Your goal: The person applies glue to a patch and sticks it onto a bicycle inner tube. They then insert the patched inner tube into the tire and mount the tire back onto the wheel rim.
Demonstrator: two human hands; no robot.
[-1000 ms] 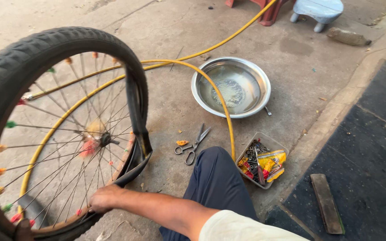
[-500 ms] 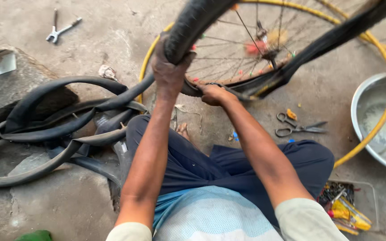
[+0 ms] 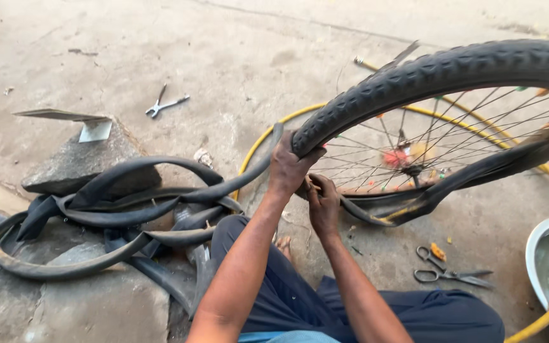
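At the centre of the concrete floor (image 3: 160, 51), the left hand (image 3: 287, 166) grips the black knobbly rubber tyre (image 3: 440, 70) of the upright spoked bicycle wheel (image 3: 414, 159), fingers wrapped over its tread. The right hand (image 3: 323, 204), just beside it, pinches the tyre's lower edge at the rim. Limp black rubber inner tubes (image 3: 128, 209) lie to the left, steel scissors (image 3: 446, 270) to the right.

Single head-worn view, looking steeply down and forward over own forearms and lap. Close range: left hand (image 3: 287, 166) and right hand (image 3: 323, 206) mid-frame on bicycle tyre (image 3: 427, 73). Concrete floor (image 3: 223, 57) fills upper frame; wheel cropped at right edge. No second view to overlap.
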